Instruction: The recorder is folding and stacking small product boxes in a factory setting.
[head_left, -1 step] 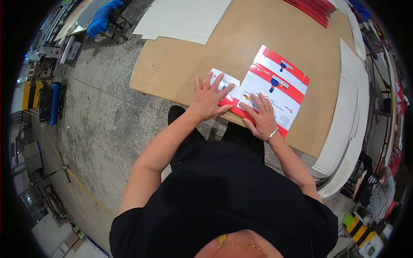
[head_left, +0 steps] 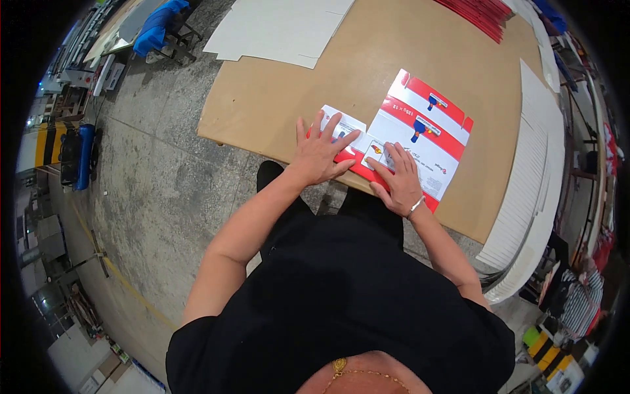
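Grey concrete floor point(head_left: 164, 164) extends to the left of a brown counter point(head_left: 262, 92). Near its front edge lies a red and white printed carton blank point(head_left: 426, 141), unfolded. The left hand point(head_left: 320, 154) rests palm down on its left part, fingers spread wide. The right hand point(head_left: 399, 176) lies on its near middle, the fingers extended and closer together. White cardboard sheets point(head_left: 282, 26) lie farther away, toward the left; white stacked sheets point(head_left: 518, 197) line the right side.

Mottled grey floor point(head_left: 164, 177), tan worktable point(head_left: 262, 95)
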